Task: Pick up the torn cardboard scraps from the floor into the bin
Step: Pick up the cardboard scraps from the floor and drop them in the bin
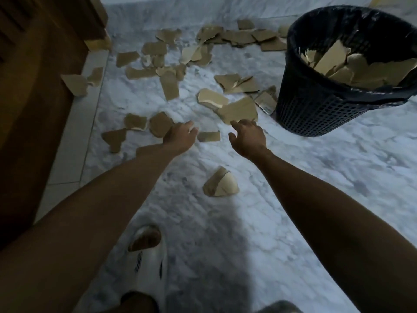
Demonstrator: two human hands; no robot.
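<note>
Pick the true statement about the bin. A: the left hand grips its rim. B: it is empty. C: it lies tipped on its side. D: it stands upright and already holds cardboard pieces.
D: the bin stands upright on the floor with cardboard pieces inside it.

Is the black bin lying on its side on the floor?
No, the black bin stands upright on the marble floor, with cardboard scraps inside it.

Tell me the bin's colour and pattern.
Black bin, perforated mesh wall, dark liner; head view.
</note>
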